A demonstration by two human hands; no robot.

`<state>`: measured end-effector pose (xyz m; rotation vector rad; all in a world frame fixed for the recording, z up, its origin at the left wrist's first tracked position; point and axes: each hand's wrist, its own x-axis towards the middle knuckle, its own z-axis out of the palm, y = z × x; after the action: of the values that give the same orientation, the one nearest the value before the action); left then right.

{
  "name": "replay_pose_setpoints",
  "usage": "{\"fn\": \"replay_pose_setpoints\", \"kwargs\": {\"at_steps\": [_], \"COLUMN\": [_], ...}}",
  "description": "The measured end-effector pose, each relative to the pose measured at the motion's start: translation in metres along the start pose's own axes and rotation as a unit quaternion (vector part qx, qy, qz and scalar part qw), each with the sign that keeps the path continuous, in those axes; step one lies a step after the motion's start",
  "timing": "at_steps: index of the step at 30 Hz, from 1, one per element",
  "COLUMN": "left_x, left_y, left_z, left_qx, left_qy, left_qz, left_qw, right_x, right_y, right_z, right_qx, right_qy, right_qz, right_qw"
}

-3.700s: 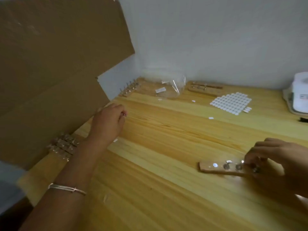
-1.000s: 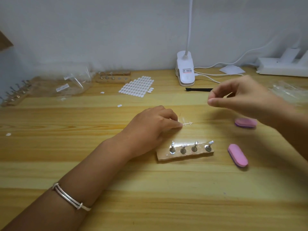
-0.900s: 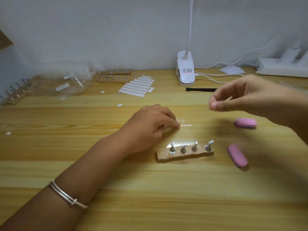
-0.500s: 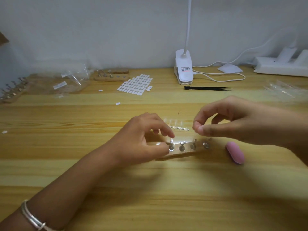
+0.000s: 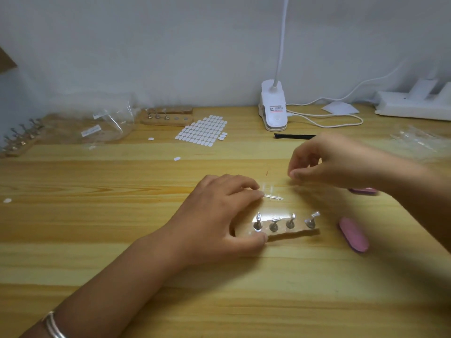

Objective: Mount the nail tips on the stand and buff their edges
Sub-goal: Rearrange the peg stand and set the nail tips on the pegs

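The wooden stand (image 5: 292, 234), carrying four metal pegs, is set on the table (image 5: 97, 215). Its left end is gripped by the left hand (image 5: 219, 215), whose forefinger touches a strip of clear nail tips (image 5: 273, 196) just behind. The right hand (image 5: 336, 162) is raised with thumb and forefinger pinched together; anything held cannot be told. A clear bag (image 5: 107, 128) is seen far left, contents unclear.

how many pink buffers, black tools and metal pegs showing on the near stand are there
pink buffers: 2
black tool: 1
metal pegs showing on the near stand: 4
total: 7
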<state>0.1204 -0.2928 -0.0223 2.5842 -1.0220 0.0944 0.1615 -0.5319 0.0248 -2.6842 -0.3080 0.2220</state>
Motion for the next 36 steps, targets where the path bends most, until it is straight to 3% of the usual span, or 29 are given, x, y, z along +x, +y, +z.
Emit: {"fn": "replay_pose_setpoints", "kwargs": {"at_steps": [7,11,17,22,25,28,32,36], "left_x": [0.000,0.001,0.001,0.000,0.000,-0.004,-0.005,-0.003], "left_y": [0.007,0.009,0.010,0.010,0.009,0.008,0.008,0.009], "left_z": [0.004,0.007,0.009,0.010,0.010,0.010,0.007,0.008], "left_qx": [0.018,0.013,0.006,0.010,-0.032,-0.121,-0.269,-0.336], "left_qy": [-0.015,-0.010,0.004,0.016,0.026,0.045,0.075,0.087], "left_qz": [-0.003,-0.016,-0.024,-0.026,-0.036,-0.061,-0.083,-0.102], "left_qw": [1.000,1.000,1.000,0.999,0.999,0.990,0.957,0.932], "right_x": [0.002,-0.001,-0.010,-0.014,-0.017,-0.019,-0.019,-0.019], "right_y": [-0.021,-0.022,-0.022,-0.019,-0.022,-0.025,-0.027,-0.031], "right_z": [0.028,0.031,0.033,0.013,0.000,0.007,0.017,0.024], "right_qx": [-0.067,-0.055,-0.041,0.133,0.272,0.306,0.302,0.301], "right_qy": [0.034,0.075,0.069,0.100,-0.015,-0.135,-0.175,-0.170], "right_qz": [-0.048,-0.075,-0.130,-0.112,-0.107,-0.108,-0.079,-0.064], "right_qw": [0.996,0.993,0.988,0.980,0.956,0.936,0.934,0.936]}}
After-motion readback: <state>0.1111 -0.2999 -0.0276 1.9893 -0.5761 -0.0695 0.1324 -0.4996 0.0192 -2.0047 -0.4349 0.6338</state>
